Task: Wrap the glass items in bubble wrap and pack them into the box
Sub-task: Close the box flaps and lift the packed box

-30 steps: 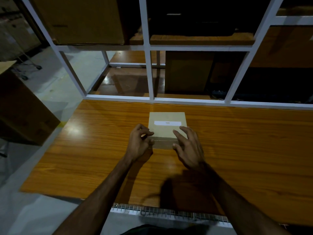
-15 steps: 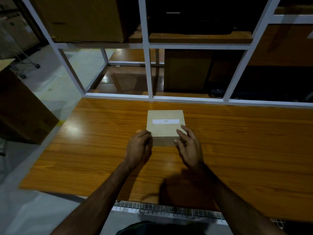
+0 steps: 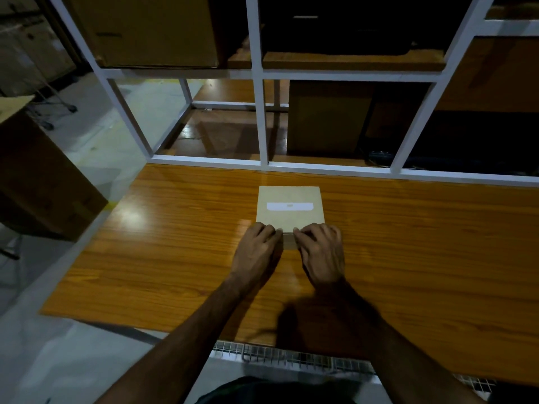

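Sitting flat on the glossy orange-brown wooden tabletop (image 3: 408,243), the small square kraft-cardboard box (image 3: 290,209) lies straight ahead of the person, roughly on the body's midline and just short of the table's far edge. Its lid is down, and a white rectangular label (image 3: 289,206) runs across the top from left to right. The box looks close to square, so no long axis stands out; what matters is that its near edge faces the person squarely, and that is where both hands meet it.

The left hand (image 3: 258,247) comes in from the left with its fingers curled tightly onto the near left corner of the box. The right hand (image 3: 319,249) mirrors it on the near right corner, fingers bent and fingertips touching the front lip. The two hands are nearly touching each other, with only a sliver of the box's front face visible between them. Neither is clearly nearer; they sit level. Whether the fingers are truly pinching the lid's edge or only pressing on it cannot be told, since the knuckles hide the contact.

My reading is that the box is about to be opened from this front edge. No glass items or bubble wrap are in view.

Beyond the box stands a white metal shelving frame (image 3: 264,118) holding larger brown cartons (image 3: 151,27), and another big carton (image 3: 43,176) stands on the floor to the left.
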Demonstrator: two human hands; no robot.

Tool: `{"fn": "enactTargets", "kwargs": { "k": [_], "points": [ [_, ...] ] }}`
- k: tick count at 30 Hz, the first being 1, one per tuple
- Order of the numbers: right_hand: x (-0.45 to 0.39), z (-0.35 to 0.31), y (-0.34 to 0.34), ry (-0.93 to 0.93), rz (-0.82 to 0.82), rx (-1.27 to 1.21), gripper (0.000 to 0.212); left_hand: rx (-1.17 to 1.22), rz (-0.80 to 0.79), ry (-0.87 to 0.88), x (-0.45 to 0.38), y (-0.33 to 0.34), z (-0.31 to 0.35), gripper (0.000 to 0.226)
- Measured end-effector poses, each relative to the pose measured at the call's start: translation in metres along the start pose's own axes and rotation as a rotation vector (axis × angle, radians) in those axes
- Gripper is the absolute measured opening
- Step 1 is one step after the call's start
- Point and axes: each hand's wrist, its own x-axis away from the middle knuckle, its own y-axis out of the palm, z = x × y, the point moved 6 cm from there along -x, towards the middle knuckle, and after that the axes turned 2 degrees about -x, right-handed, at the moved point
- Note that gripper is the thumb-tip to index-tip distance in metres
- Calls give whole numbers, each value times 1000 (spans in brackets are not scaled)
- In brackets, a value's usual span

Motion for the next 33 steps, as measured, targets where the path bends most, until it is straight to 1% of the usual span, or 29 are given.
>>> {"fn": "enactTargets", "kwargs": {
  "k": [3, 7, 12, 15, 17, 20, 22, 24, 25, 26, 28, 29, 31, 32, 33],
  "points": [
    [-3, 1, 2, -19, -3, -4, 31, -12, 33, 28, -2, 5, -3, 48],
    [-6, 1, 3, -36, 0, -7, 23, -7, 116, 49, -4, 8, -2, 52],
    [-5, 3, 6, -65, 45, -33, 21, -7, 156, 32, -3, 3, 0, 49],
    [-3, 2, 6, -88, 59, -20, 18, -34, 149, 72, -5, 4, 3, 48],
    [-4, 2, 7, -103, 56, -4, 18, -48, 144, 106, -5, 7, 2, 43],
    [-6, 1, 7, -94, 35, 1, 18, -60, 106, 118, -4, 12, -1, 49],
    [-7, 1, 5, -85, 13, -11, 15, -69, 98, 117, -7, 12, -1, 43],
    [-9, 2, 4, -49, -13, -62, 11, -21, 128, 100, -9, 8, -1, 28],
    [-10, 3, 3, 12, -21, -120, 11, 45, 143, 55, -11, 5, -3, 28],
    [-13, 4, 2, 105, -24, -186, 16, 135, 147, -32, -14, 4, -6, 34],
    [-15, 10, 5, 303, 4, -316, 23, 357, 172, -285, -15, 7, -16, 41],
    [-14, 11, 7, 383, 24, -348, 23, 445, 193, -401, -13, 11, -17, 40],
    [-9, 11, 11, 532, 58, -364, 18, 544, 255, -577, -11, 13, -15, 34],
    [-7, 12, 12, 597, 78, -377, 18, 587, 265, -663, -9, 15, -15, 31],
    [-4, 12, 13, 652, 100, -392, 27, 640, 259, -771, -5, 15, -15, 31]
  ]
}}
